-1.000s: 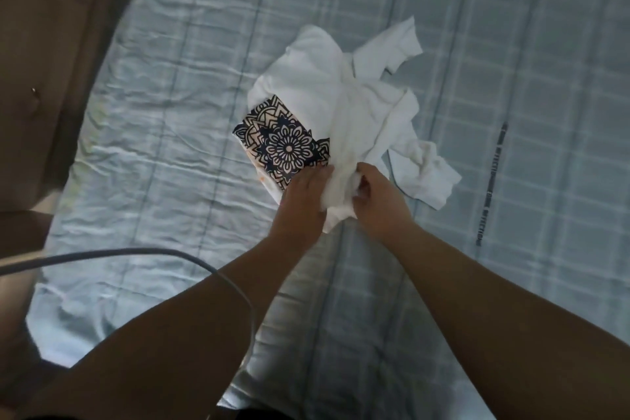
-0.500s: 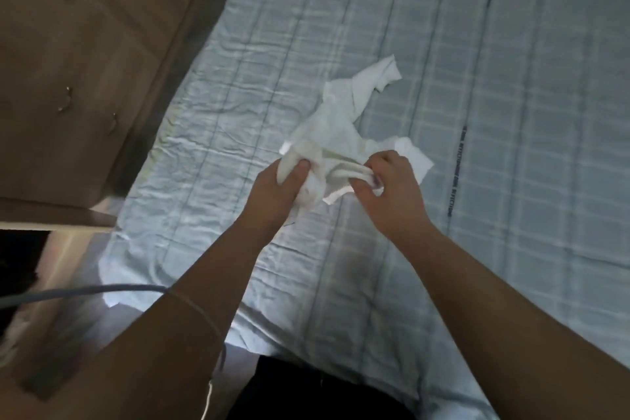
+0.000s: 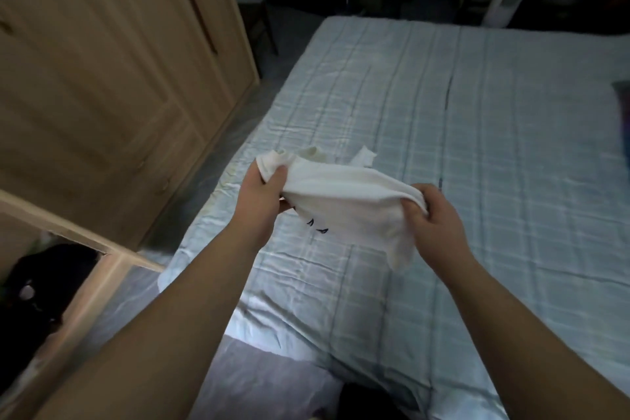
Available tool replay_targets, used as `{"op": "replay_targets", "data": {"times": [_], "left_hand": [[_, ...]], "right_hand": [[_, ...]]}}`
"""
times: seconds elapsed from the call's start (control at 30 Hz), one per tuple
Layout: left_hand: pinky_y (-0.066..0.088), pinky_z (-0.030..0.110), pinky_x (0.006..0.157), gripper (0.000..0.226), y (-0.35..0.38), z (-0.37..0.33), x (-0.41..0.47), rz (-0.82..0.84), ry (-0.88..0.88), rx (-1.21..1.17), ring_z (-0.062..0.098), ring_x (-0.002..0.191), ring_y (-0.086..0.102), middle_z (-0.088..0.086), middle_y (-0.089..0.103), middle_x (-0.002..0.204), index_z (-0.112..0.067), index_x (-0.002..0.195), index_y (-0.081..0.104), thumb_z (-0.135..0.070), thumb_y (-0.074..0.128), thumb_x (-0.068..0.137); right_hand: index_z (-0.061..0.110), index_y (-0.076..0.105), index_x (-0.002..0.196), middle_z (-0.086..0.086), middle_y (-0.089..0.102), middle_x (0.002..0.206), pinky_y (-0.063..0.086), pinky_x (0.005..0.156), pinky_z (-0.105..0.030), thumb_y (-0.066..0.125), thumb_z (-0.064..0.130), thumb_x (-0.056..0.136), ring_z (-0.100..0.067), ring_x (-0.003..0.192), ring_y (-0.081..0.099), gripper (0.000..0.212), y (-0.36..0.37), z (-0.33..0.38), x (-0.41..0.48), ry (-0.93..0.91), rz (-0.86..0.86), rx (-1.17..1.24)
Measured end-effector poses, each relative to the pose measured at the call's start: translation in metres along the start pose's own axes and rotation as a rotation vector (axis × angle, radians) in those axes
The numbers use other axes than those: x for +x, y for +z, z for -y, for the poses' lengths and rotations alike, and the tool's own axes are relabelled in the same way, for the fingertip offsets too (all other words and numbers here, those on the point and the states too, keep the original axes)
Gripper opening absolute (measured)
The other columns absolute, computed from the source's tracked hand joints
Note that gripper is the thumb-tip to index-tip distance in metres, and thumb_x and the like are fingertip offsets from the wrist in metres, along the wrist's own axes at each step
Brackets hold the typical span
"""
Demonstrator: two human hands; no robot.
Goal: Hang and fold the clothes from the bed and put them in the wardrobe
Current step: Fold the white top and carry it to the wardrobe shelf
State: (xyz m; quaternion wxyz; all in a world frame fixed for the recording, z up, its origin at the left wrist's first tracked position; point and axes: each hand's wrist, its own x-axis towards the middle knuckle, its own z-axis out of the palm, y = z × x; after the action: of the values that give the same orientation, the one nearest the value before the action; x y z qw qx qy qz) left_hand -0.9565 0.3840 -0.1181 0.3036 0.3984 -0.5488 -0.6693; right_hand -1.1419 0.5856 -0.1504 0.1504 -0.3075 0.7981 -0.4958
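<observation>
A white T-shirt (image 3: 344,201) with a dark printed pattern hangs bunched in the air above the bed (image 3: 494,153). Only small bits of the print show at its lower edge. My left hand (image 3: 262,196) grips the shirt's left end, thumb over the cloth. My right hand (image 3: 433,218) grips the right end, fingers curled into the fabric. The cloth stretches between both hands and droops below them. The wooden wardrobe (image 3: 112,72) stands to the left of the bed, its far doors closed.
An open wardrobe door edge (image 3: 102,280) juts out at lower left, with dark clothes (image 3: 37,286) inside behind it. A narrow floor gap runs between wardrobe and bed. A dark item (image 3: 622,92) lies at the bed's right edge. Dark room beyond the bed.
Both hands lifted the shirt off the bed and pulled apart, stretching it between them. The view tilted up, showing the wardrobe and the far end of the bed.
</observation>
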Motion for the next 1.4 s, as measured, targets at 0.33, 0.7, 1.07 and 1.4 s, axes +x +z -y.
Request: {"op": "replay_targets", "data": {"times": [0.33,0.7,1.07,1.4], "left_hand": [[0.044,0.056,0.106,0.038,-0.04,-0.057,-0.072,0.252,-0.152,-0.503,0.031,0.125,0.059,0.014,0.057,0.141,-0.02,0.145,0.043,-0.026,0.04,0.108],[0.044,0.048,0.102,0.059,-0.017,-0.113,-0.127,0.553,-0.248,-0.416,0.036,0.11,0.061,0.023,0.062,0.125,-0.002,0.135,0.054,-0.023,0.062,0.081],[0.053,0.04,0.083,0.033,0.019,-0.168,-0.15,0.82,-0.15,-0.181,0.026,0.086,0.07,0.013,0.071,0.092,-0.008,0.091,0.073,-0.026,0.046,0.098],[0.056,0.043,0.096,0.053,0.008,-0.175,-0.129,0.848,-0.015,0.145,0.027,0.115,0.066,0.014,0.062,0.131,-0.02,0.133,0.052,-0.034,0.074,0.087]], "right_hand": [[0.02,0.054,0.081,0.007,0.057,0.072,0.039,0.062,-0.028,0.063,0.012,0.087,-0.012,0.069,0.052,0.013,0.015,0.069,-0.13,-0.097,0.227,-0.176],[0.032,0.065,0.099,0.005,0.072,0.098,0.05,0.083,-0.022,0.05,-0.01,0.085,-0.009,0.096,0.068,0.047,-0.036,0.117,-0.128,-0.116,0.062,0.025],[0.03,0.054,0.127,0.002,0.067,0.124,0.051,0.098,-0.041,0.068,0.032,0.079,-0.012,0.116,0.061,0.049,-0.053,0.12,-0.118,0.061,0.172,0.139],[0.014,0.053,0.078,-0.002,0.057,0.075,0.038,0.059,-0.028,0.048,0.024,0.101,-0.015,0.069,0.049,0.026,-0.127,0.144,-0.109,-0.074,-0.388,-0.026]]}}
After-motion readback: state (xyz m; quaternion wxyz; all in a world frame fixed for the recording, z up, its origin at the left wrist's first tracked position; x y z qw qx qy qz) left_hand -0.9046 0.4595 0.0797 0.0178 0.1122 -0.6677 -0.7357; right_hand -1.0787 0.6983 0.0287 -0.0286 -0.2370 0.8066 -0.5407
